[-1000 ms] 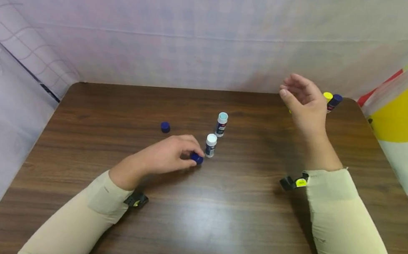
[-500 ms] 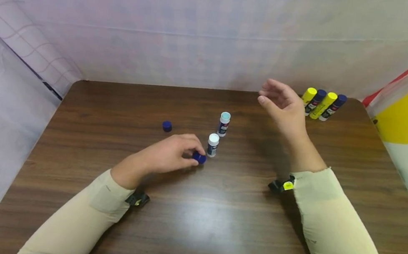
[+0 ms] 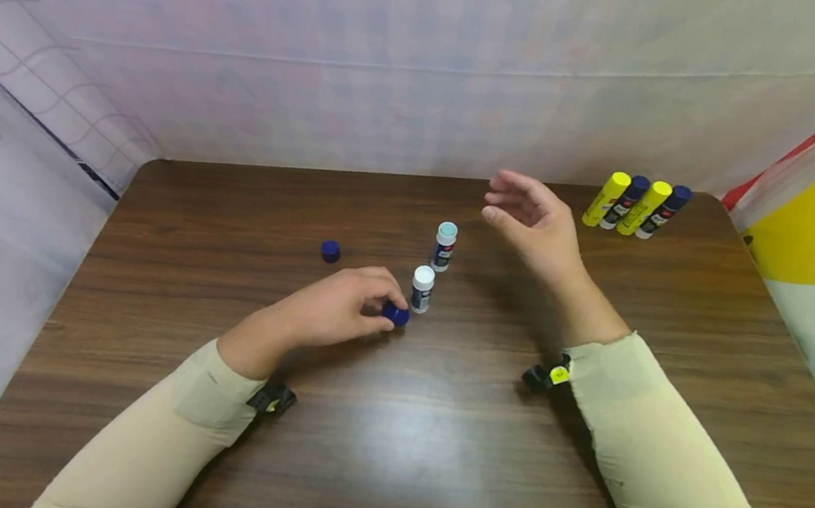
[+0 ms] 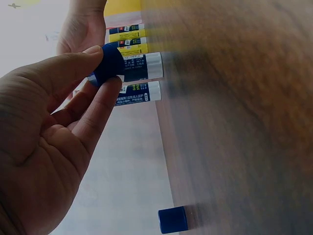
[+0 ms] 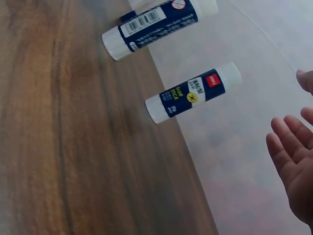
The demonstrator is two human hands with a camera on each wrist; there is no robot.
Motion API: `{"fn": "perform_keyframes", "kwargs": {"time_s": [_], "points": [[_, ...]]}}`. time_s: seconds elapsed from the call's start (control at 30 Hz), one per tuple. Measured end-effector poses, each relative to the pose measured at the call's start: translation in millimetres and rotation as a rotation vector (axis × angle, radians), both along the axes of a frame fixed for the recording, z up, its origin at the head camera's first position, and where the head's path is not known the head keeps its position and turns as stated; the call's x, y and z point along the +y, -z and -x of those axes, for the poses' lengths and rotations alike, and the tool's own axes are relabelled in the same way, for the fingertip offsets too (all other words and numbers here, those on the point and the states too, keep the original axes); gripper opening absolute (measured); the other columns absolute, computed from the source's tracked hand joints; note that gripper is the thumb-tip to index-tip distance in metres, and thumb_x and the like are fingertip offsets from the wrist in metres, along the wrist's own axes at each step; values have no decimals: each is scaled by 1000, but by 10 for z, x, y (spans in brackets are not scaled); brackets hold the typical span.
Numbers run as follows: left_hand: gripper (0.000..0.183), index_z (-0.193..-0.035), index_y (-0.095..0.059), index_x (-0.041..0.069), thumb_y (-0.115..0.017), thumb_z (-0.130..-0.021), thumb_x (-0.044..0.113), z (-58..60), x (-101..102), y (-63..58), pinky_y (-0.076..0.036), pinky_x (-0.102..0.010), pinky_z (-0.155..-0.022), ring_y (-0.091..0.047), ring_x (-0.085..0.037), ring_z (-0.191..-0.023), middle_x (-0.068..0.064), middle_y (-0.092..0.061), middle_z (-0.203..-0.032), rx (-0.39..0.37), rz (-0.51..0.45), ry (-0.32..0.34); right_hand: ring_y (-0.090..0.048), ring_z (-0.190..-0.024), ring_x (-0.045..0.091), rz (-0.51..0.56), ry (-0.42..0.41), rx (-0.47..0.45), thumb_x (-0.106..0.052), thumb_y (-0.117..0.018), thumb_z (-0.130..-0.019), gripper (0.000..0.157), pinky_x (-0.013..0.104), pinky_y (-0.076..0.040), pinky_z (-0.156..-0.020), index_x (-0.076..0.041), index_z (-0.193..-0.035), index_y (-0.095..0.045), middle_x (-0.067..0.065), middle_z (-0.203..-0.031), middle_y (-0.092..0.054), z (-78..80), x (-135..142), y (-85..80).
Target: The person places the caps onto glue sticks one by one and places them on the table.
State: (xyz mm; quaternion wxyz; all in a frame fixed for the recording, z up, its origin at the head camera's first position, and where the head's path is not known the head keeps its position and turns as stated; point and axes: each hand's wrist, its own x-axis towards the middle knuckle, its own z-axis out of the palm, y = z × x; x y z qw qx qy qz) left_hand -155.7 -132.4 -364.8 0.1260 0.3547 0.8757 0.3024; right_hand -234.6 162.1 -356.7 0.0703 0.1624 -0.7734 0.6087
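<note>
My left hand [image 3: 337, 305] pinches a dark blue cap [image 4: 108, 64] between thumb and fingers, beside the nearer uncapped glue stick [image 3: 422, 291]. That stick stands upright with its white top showing. Just behind it, the farther uncapped glue stick [image 3: 443, 248] also stands upright, its top pale blue-green inside. Both sticks show dark blue labels in the right wrist view, where the farther one [image 5: 193, 94] carries a red logo. My right hand [image 3: 535, 227] is held in the air to the right of the farther stick, fingers loosely bent and holding nothing.
Another dark blue cap [image 3: 331, 251] lies on the wooden table [image 3: 231, 209], left of the sticks. A row of several capped glue sticks [image 3: 635, 206], yellow and dark blue, stands at the back right corner. A pale curtain [image 3: 368, 73] hangs along the far edge.
My right hand has moved left, away from the row at the back right and toward the uncapped glue sticks, uncovering the row. The left hand stays put with the cap.
</note>
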Motion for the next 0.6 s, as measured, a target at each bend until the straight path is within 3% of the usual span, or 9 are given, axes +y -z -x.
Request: {"fn": "perform_keyframes", "kwargs": {"time_s": [0.17,0.4,0.6], "points": [[23,-119,-72,11,-75,-97,14,2,0,-1,-58,-31,-99,-65,-16,-114,-1,-67,-123,1,-7,0,-67,-118,15,-33,-28,-3,-10,-76,-96,52,19,-56,-98,-5,-144,-58,12,-134,-66,14,-31,49],[23,-119,-72,11,-75,-97,13,3,-6,-5,-58,-32,-100,-65,-16,-114,-1,-67,-123,3,-12,0,-65,-123,35,-36,-98,-42,-8,-75,-95,54,22,-58,-99,-5,-145,-57,18,-136,-65,38,-87,124],[23,-119,-72,10,-75,-97,14,7,-6,10,-59,-32,-99,-66,-17,-113,-2,-67,-123,2,-10,-2,-63,-126,37,-73,-144,-68,-7,-75,-95,57,27,-56,-105,-5,-148,-54,21,-141,-62,43,-143,188]]}}
